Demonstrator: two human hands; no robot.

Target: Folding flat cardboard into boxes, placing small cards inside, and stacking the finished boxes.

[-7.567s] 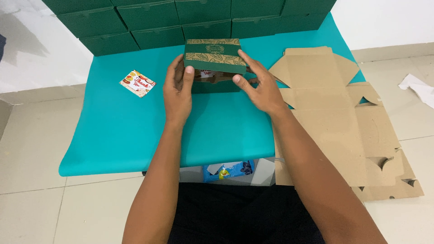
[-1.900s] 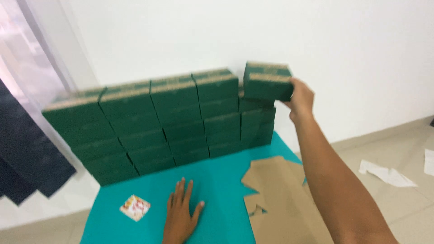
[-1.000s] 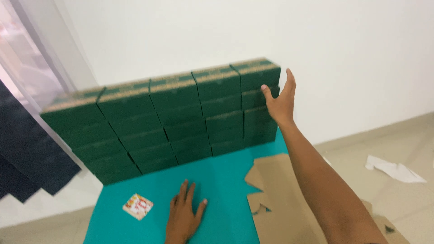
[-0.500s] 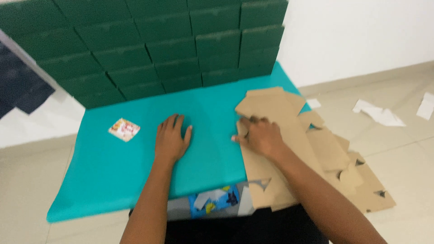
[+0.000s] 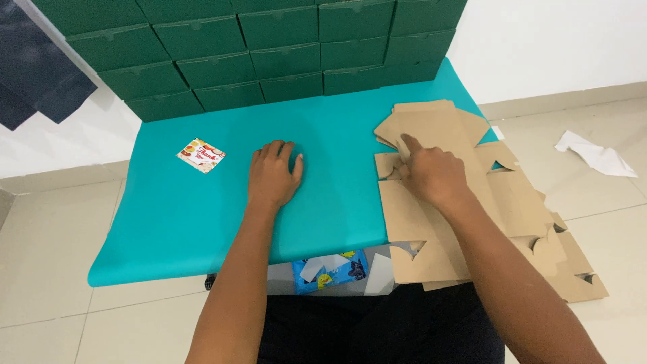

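**Right hand picks at a pile of flat cardboard blanks beside a teal worktop**

A pile of flat brown cardboard blanks (image 5: 465, 202), die-cut with notches and flaps, lies at the right side of the teal worktop (image 5: 168, 209), part on its edge and part spilling beyond it toward the tiled floor (image 5: 54, 269). The person's right hand (image 5: 431, 176) rests on top of the pile, fingers curled, the forefinger stretched forward and pressing on the uppermost sheet near its far edge. It looks to be working a single blank loose; I cannot tell whether a sheet is yet pinched or only touched. The left hand (image 5: 273, 174) lies flat and released, palm down, on the bare teal surface, well apart from the cardboard and holding nothing.

Separating one sheet cleanly would call for a fingertip under its edge while the rest of the pile stays put.

A small square printed card (image 5: 201, 155) sits on the worktop left of the left hand. Along the far edge, dark green closed boxes (image 5: 269, 47) stand stacked in rows against a white wall. Blue printed wrappers and white scraps (image 5: 333, 269) show just under the near edge, and a crumpled white paper (image 5: 596, 154) lies on the floor at the right.
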